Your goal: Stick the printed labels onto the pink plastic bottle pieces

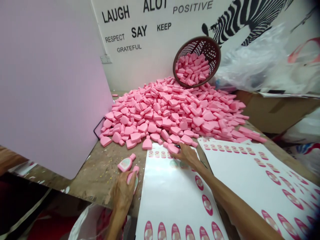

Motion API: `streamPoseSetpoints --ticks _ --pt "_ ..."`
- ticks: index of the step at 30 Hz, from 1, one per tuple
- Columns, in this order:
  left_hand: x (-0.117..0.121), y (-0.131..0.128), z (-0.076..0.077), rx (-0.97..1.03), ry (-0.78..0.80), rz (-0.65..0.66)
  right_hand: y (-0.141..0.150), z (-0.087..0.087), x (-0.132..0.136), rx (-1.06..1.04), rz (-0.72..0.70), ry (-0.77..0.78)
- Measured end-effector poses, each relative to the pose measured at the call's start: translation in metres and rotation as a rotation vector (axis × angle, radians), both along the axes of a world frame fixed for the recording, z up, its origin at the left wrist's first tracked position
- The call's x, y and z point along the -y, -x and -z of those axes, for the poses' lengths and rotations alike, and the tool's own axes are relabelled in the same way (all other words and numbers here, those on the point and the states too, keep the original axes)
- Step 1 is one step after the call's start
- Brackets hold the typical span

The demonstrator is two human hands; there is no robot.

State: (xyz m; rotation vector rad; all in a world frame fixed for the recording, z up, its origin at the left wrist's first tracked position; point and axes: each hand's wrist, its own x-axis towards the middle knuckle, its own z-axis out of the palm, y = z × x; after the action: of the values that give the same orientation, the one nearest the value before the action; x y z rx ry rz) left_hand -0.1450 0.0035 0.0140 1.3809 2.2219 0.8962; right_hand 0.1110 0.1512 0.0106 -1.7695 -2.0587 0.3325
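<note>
Foam pieces (160, 113): pink, matt, fine-grained. Label sheets (170, 186): white paper, glossy (glare visible near the top). Basket (211, 50): brown plastic, open mesh. Tabletop (100, 176): wood, rough, scuffed.

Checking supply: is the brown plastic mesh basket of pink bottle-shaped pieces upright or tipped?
Tipped. The round brown plastic mesh basket leans at the top of the pink pile, its open mouth facing the camera.
</note>
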Motion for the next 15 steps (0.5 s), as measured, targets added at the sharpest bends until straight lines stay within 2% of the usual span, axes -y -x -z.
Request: streamPoseSetpoints --ticks 4,6,8,10,11,13,15 --pt "-0.001 -0.003 -0.005 -0.255 -0.114 -0.026 -0.002 -0.017 0.016 -0.006 0.049 -0.007" --pt "0.000 -0.013 -0.012 -0.226 -0.242 -0.008 -0.002 -0.031 0.040 -0.067 0.080 -0.003" --pt "0.003 -0.033 -0.019 0.047 -0.288 0.091 0.004 -0.039 0.073 -0.178 0.103 0.022" --pt "0.008 -0.061 -0.023 0.450 -0.165 0.210 0.015 -0.040 0.109 -0.299 0.112 0.061" --pt "0.012 -0.076 -0.023 0.620 -0.074 0.226 0.022 -0.038 0.126 -0.367 0.105 0.079" --pt "0.019 -0.100 -0.019 0.807 0.055 0.136 0.030 -0.029 0.153 -0.499 0.055 0.124" --pt "0.025 -0.113 -0.013 0.921 0.062 0.080 0.025 -0.022 0.166 -0.605 -0.048 0.175"
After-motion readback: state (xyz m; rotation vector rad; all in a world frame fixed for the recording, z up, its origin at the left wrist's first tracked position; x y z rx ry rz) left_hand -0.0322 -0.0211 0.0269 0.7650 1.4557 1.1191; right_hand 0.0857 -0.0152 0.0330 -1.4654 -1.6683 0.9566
